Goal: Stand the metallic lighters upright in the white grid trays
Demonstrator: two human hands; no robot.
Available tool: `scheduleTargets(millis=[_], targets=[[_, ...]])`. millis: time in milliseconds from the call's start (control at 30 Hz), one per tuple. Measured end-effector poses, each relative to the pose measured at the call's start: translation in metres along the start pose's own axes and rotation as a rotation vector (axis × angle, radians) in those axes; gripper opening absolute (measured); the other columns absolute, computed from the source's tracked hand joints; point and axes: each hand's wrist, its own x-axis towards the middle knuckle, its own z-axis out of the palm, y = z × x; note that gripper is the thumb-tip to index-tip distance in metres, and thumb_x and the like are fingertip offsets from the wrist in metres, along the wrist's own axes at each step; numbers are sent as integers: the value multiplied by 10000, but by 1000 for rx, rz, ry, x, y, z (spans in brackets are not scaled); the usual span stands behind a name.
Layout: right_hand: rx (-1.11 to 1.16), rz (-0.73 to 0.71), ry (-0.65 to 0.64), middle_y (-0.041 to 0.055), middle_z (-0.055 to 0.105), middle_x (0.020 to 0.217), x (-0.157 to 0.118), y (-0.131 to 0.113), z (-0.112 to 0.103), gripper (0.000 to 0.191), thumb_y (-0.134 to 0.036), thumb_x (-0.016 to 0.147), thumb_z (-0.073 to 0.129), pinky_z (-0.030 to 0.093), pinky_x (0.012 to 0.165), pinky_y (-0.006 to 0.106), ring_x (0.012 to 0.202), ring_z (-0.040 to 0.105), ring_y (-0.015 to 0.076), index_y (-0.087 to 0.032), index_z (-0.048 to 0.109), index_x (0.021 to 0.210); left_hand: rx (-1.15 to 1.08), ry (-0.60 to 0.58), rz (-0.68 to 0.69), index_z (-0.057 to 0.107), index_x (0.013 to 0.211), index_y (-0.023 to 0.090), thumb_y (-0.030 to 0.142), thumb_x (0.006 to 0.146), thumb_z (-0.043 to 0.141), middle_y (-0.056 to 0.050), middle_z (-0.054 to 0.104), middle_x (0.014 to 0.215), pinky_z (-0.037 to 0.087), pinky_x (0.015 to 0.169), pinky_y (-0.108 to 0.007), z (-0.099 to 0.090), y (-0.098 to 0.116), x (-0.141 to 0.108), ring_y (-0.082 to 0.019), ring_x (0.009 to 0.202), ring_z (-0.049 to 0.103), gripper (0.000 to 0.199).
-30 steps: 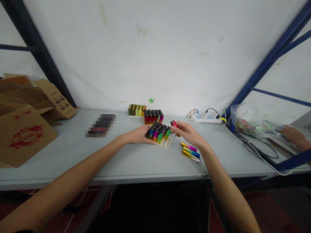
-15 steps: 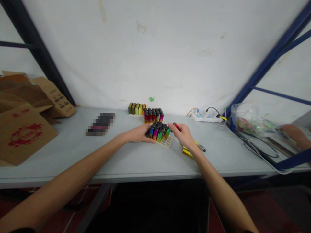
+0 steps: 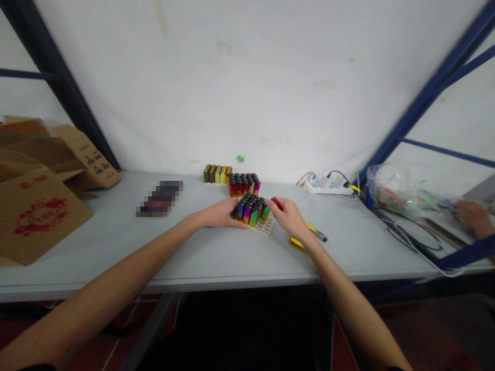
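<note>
Several multicoloured lighters (image 3: 251, 211) stand upright in a pale tray (image 3: 265, 225) with rows of holes. Bare holes show along the tray's right side. My left hand (image 3: 226, 212) is wrapped round the left side of the tray and its lighters, thumb in front. On the right, my right hand (image 3: 288, 214) grips a red lighter (image 3: 277, 202) between thumb and fingers, just beside the standing lighters. Behind them is another block of red and purple lighters (image 3: 244, 185). Farther back to the left stands a row of green and yellow lighters (image 3: 217, 173).
A yellow cutter knife (image 3: 317, 232) and a yellow object (image 3: 297, 243) lie by my right wrist. Behind are a white power strip (image 3: 330, 185) and cables. Cardboard boxes (image 3: 50, 216) and a blurred-out object (image 3: 160, 198) are at left. Another person's hand (image 3: 474, 214) is at far right.
The red lighter in my right hand has shifted slightly left and tilted differently. My left hand keeps its place at the tray. The other person's hand at far right moved a little.
</note>
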Motion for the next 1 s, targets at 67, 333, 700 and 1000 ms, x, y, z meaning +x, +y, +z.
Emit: scheduleTargets(millis=[67,333,700,1000], targets=[[21,-31,-44,-50,521,625,-2,-3,-7,423,-589,1021,464,341,615,257,615,480,139,-224,528,817,-14,-4,-1,628,1345,180,570,788,829,-94,711,1352,510,1073,-385,0,-1,0,-324,1217,670,709],[-235,-247,-100,50,686,803,-6,-14,-39,442,-535,1065,485,413,714,276,722,593,170,-198,647,830,34,17,5,638,1342,176,600,763,846,-109,702,1364,501,1082,-397,2,-5,1,-343,1216,668,747],[-133,-124,-240,18,744,654,-2,-4,-28,333,-366,1012,656,430,623,239,606,699,162,-196,613,730,25,17,17,658,1283,175,581,783,842,-99,720,1307,529,1025,-364,3,-6,1,-318,1172,680,670],[-316,-96,-241,28,709,617,0,0,-19,362,-381,1034,636,393,593,252,572,654,162,-190,640,727,50,22,-10,643,1304,163,599,760,851,-112,718,1306,527,1027,-377,3,-6,2,-330,1162,682,728]])
